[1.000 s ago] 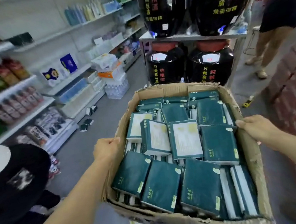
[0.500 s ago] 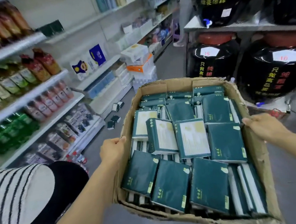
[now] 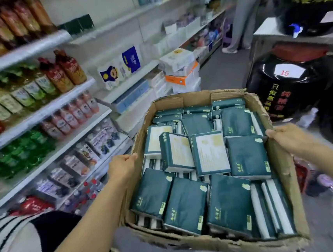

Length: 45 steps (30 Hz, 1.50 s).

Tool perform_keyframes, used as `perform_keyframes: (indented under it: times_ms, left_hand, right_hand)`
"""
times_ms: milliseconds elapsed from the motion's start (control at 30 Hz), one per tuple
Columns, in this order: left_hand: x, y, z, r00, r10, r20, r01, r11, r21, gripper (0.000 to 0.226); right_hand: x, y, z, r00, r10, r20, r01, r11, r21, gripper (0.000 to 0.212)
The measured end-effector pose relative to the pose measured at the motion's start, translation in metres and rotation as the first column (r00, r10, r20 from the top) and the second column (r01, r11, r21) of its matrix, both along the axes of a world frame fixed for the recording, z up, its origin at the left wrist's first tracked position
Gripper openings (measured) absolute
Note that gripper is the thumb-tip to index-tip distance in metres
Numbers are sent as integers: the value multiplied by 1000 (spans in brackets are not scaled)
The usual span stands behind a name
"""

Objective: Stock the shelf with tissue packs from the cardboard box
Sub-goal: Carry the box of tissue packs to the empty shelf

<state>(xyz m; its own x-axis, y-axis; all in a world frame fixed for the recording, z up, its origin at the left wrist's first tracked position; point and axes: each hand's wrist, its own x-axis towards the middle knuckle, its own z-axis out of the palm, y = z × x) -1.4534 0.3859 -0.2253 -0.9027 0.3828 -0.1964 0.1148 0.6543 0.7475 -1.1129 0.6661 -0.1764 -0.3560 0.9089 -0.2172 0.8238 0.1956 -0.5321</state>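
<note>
The cardboard box (image 3: 193,243), full of dark green tissue packs (image 3: 230,203), is held by its side walls. The left grip (image 3: 122,166) and right grip (image 3: 286,136) clasp the rims, fingers largely hidden. Beyond, the shelf (image 3: 129,86) and its goods are blurred.

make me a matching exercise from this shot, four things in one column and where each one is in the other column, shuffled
Things:
1. left hand
2. right hand
3. tissue packs
4. black jar tagged 15

Places:
a. lying inside the cardboard box
b. beyond the box's far right corner
c. gripping the box's left rim
d. gripping the box's right rim

Pairs: 1-c, 2-d, 3-a, 4-b
</note>
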Motion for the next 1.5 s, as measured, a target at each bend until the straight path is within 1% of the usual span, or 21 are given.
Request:
perform_keyframes:
  times_ms: [100, 200, 333, 467, 600, 767, 833, 867, 933, 1000, 1067, 1200, 1400, 1500]
  left_hand:
    - [-48, 40, -5, 1000, 23, 11, -23, 1000, -8, 27]
    - [-95, 82, -3, 999, 47, 3, -47, 999, -19, 27]
    - [-160, 139, 4, 999, 34, -32, -33, 999, 24, 34]
    - [-212, 185, 10, 998, 32, -46, -30, 998, 47, 32]
    - [-273, 240, 7, 999, 26, -19, -24, 995, 99, 29]
    - [-360, 311, -2, 1000, 17, -4, -17, 998, 68, 28]
    - [-400, 342, -1, 1000, -9, -17, 10, 999, 48, 28]
    - [-419, 356, 1, 999, -25, -21, 26, 999, 29, 26]
    - [-454, 384, 6, 999, -42, 7, 42, 998, 41, 21]
    - [-488, 410, 9, 999, -46, 18, 45, 998, 35, 25]
    - [-514, 433, 12, 998, -65, 23, 65, 998, 3, 27]
    - [-561, 483, 15, 996, -74, 53, 70, 996, 59, 18]
    - [-613, 567, 16, 996, -68, 54, 65, 996, 60, 30]
    - [-636, 617, 16, 995, -76, 69, 70, 995, 75, 20]
  right_hand:
    - [-52, 49, -8, 1000, 8, -27, -8, 1000, 7, 38]
    - [-101, 97, -8, 1000, 14, -18, -14, 1000, 1, 39]
    - [-165, 156, -2, 998, 22, -54, -21, 1000, 17, 42]
    - [-218, 199, 11, 999, 17, -40, -15, 999, 34, 35]
    - [-278, 254, 10, 999, -1, -48, 3, 999, 49, 38]
    - [-355, 315, -7, 999, -21, -41, 23, 998, 63, 39]
    - [-387, 338, -14, 999, -29, -27, 31, 998, 54, 42]
    - [-404, 347, -16, 999, -36, -13, 36, 998, 48, 42]
    - [-436, 366, -15, 998, -61, -3, 61, 997, 45, 41]
    - [-465, 386, -16, 997, -80, -1, 80, 995, 57, 41]
    - [-487, 401, -18, 995, -97, 2, 97, 994, 53, 41]
    - [-525, 442, -18, 994, -113, -3, 113, 991, 68, 42]
    - [-579, 521, -13, 991, -130, -25, 132, 990, 57, 41]
    - [-602, 574, -14, 992, -122, -21, 123, 991, 54, 41]
